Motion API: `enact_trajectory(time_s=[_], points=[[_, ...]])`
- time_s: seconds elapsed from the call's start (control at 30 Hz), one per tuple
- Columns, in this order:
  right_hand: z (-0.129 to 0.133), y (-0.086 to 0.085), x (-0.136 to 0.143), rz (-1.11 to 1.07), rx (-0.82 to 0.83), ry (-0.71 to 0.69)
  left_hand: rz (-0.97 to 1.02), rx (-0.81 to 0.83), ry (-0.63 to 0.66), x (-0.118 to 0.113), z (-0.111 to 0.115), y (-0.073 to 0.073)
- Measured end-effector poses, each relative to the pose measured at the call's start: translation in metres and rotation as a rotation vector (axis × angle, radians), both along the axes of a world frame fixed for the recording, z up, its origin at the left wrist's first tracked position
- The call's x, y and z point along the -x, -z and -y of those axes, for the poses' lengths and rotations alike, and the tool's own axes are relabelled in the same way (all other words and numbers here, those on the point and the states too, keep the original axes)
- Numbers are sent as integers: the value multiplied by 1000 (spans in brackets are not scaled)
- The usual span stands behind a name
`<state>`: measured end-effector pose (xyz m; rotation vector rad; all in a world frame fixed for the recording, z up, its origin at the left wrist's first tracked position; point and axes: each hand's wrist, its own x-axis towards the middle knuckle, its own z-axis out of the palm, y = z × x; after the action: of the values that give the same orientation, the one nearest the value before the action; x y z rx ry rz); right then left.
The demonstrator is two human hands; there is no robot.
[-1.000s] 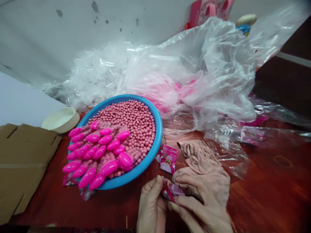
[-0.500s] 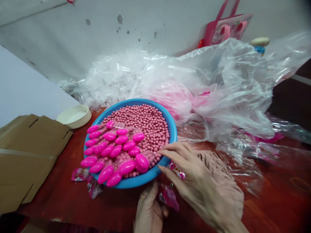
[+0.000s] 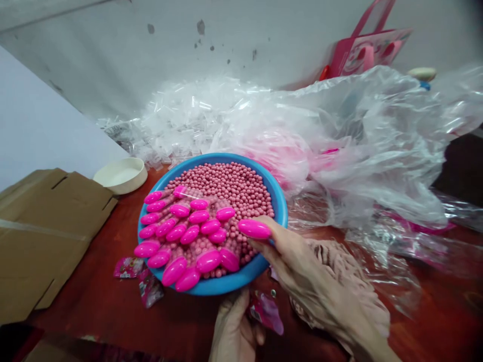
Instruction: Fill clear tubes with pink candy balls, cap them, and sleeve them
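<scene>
A blue bowl [image 3: 281, 201] full of small pink beads [image 3: 241, 188] stands on the table. Across its left and front part lie several clear tubes with glossy bright pink caps [image 3: 188, 234], apparently filled with beads. At the bowl's right rim, my right hand [image 3: 298, 256] is closed on a pink-capped tube [image 3: 254, 229]; the fingers hide most of its body. Under the bowl's front edge, my left hand [image 3: 236, 327] is curled around one end of a shiny pink printed packet [image 3: 266, 311]. Two similar packets [image 3: 129, 267] rest left of the bowl.
Flattened brown cardboard [image 3: 49, 226] lies at the left, near a shallow white dish [image 3: 121, 176]. Clear plastic pieces [image 3: 188, 115] are heaped along the wall. A big clear plastic bag [image 3: 377, 125] fills the back right. Beige cloth [image 3: 350, 281] lies beside my right forearm.
My right hand, formerly with fingers apart over the rim, now grips a pink-capped tube. My left hand stays below the bowl with the packet. The whole view has shifted slightly.
</scene>
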<state>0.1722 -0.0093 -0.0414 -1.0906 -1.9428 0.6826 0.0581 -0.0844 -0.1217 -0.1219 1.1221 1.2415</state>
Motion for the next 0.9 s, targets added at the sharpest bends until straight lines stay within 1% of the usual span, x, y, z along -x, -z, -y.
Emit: enact_trajectory(time_s=[0.07, 0.17, 0.23, 0.3, 0.33, 0.4, 0.47, 0.53, 0.7, 0.8, 0.9], points=[[15, -4, -15, -84, 67, 9, 1, -17, 24, -2, -1, -4], [35, 4, -40, -246, 299, 24, -12, -28, 58, -5, -3, -7], [49, 13, -54, -270, 435, 64, -37, -14, 67, -7, -3, -7], [62, 19, -63, -219, 495, 112, -58, 8, 77, -9, -2, -5], [68, 21, -66, -179, 489, 139, -66, 18, 82, -10, -1, -5], [78, 22, -70, -78, 425, 187, -70, 17, 93, -12, 0, -6], [87, 23, -73, 18, 342, 223, -62, 1, 108, -14, 1, -9], [93, 26, -77, 80, 304, 237, -63, -12, 129, -15, 2, -13], [100, 35, -88, 111, 275, 275, -120, -25, 158, -19, 3, -20], [97, 34, -88, 133, 254, 251, -143, -24, 179, -20, 3, -20], [92, 29, -82, 105, 237, 210, -160, -31, 174, -21, 2, -20]])
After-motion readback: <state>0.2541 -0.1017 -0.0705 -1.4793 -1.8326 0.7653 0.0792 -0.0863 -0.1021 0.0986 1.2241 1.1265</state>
